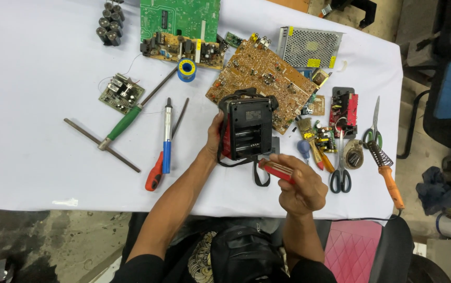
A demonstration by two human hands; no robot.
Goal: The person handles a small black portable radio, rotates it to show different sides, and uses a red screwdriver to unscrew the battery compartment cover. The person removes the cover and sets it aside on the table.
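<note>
My left hand grips the left side of a small red and black radio, held with its back up over the white table. Its battery bay is open and looks empty. A black strap hangs from it. My right hand holds a red-handled screwdriver just below the radio, its tip pointing left toward the radio's lower edge.
Circuit boards and a metal power supply lie behind the radio. At the left are screwdrivers, a T-bar tool and a solder spool. At the right are scissors, a soldering iron and a brush.
</note>
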